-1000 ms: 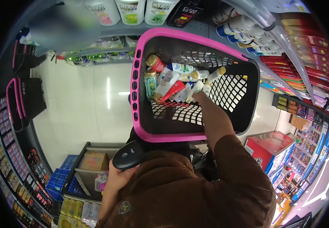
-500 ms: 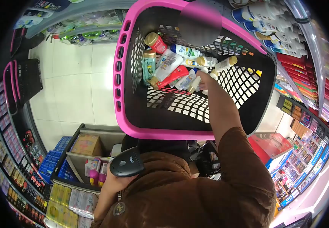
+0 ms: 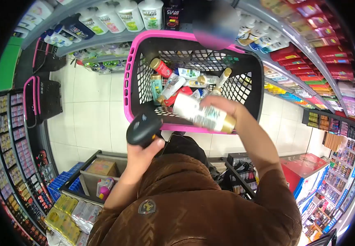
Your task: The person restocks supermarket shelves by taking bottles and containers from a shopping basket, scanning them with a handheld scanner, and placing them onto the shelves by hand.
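My left hand (image 3: 142,153) is wrapped round the handle of a black handheld barcode scanner (image 3: 144,128), raised at the near left corner of the basket. In my right hand (image 3: 226,105) is a white bottle with a gold cap (image 3: 200,114), tilted over the basket's near rim and a little blurred. Its upper end points toward the scanner, with a gap between them. The black shopping basket with a pink rim (image 3: 127,82) holds several bottles and tubes, among them a red bottle with a gold cap (image 3: 161,67) and a teal one (image 3: 156,86).
Shelves of pump bottles (image 3: 128,16) run behind the basket, and red packets (image 3: 286,54) line the right side. At lower left stands a grey bin (image 3: 97,153) holding a cardboard box. Another black basket (image 3: 48,98) is on the left. A blurred patch covers the top middle.
My right hand has come up out of the basket toward me with the white bottle. My left hand has lifted the scanner forward to the basket's rim. The view has shifted to show more shelving.
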`<state>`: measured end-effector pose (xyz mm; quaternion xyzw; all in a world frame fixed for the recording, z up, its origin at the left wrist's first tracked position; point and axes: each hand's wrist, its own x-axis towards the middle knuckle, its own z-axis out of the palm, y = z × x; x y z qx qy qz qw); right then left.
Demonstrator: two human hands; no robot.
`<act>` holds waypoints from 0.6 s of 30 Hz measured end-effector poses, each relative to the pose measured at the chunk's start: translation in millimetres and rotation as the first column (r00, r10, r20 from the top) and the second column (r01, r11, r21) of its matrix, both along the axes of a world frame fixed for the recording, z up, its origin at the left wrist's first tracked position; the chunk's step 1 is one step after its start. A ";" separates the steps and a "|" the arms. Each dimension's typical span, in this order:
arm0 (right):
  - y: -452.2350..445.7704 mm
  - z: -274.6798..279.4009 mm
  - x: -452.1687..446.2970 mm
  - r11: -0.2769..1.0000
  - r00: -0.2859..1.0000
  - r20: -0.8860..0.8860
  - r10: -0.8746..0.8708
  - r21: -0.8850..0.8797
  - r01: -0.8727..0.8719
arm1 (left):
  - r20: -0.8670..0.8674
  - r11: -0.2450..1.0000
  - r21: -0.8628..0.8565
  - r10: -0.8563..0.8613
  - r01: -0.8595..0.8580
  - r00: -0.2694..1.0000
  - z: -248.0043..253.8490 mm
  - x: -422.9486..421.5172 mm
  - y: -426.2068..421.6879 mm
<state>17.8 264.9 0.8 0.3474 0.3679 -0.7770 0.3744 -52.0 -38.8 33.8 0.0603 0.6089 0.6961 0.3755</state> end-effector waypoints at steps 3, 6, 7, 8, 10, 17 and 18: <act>-33.7 45.5 38.7 0.986 0.998 -0.031 0.056 -0.155 -0.060 | -0.081 0.995 0.095 -0.002 0.010 0.997 2.5 5.5 27.6; -73.6 112.8 68.5 0.907 0.903 0.107 -0.416 -0.020 0.420 | -0.129 0.971 0.146 -0.174 0.192 0.976 29.7 16.3 50.0; -69.0 113.2 77.8 0.903 0.900 0.085 -0.427 -0.012 0.430 | -0.125 0.956 0.203 -0.187 0.210 0.974 30.8 20.7 54.9; -61.9 105.3 91.0 0.928 0.939 -0.021 -0.342 -0.163 0.335 | -0.117 0.940 0.258 -0.198 0.222 0.973 33.3 26.0 57.7; -55.4 78.5 109.4 0.937 0.953 -0.158 -0.257 -0.281 0.206 | -0.094 0.952 0.204 -0.213 0.228 0.973 44.3 33.0 59.5; -108.1 111.8 99.8 0.644 0.315 -0.846 -0.430 -0.043 0.763 | 0.284 0.971 0.229 -0.133 0.068 0.949 77.1 29.0 77.8; -112.7 107.7 96.0 0.603 0.282 -0.888 -0.363 0.006 0.797 | 0.280 0.962 0.259 -0.163 0.089 0.946 79.6 32.7 79.4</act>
